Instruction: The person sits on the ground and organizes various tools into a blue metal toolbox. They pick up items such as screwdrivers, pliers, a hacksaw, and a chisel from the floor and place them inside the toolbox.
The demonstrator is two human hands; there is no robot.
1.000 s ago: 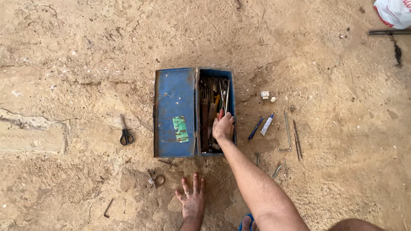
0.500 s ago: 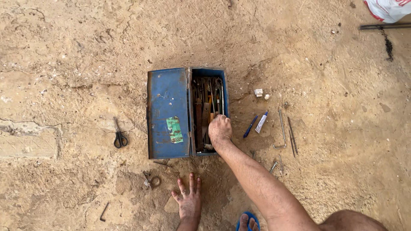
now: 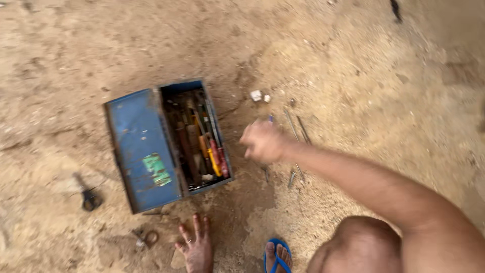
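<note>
Right hand (image 3: 263, 142) blurred, fingers curled, contents indeterminate, just right of open blue toolbox (image 3: 166, 144) on dirt ground (image 3: 353, 65), above loose metal rods (image 3: 295, 134); left hand (image 3: 196, 247) flat, fingers spread on ground below toolbox, holding nothing.

An open blue metal toolbox (image 3: 169, 144) lies on sandy ground (image 3: 353, 65), its lid folded out flat to the left and its tray packed with screwdrivers and other hand tools. The right hand (image 3: 262, 142), blurred and loosely curled, hangs just right of the box above a few thin metal rods (image 3: 298, 132), and whether it holds anything cannot be told. The left hand (image 3: 197, 247) presses flat on the dirt below the box, near a blue sandal (image 3: 278, 253), with dark pliers (image 3: 90, 197) lying off to the left.
</note>
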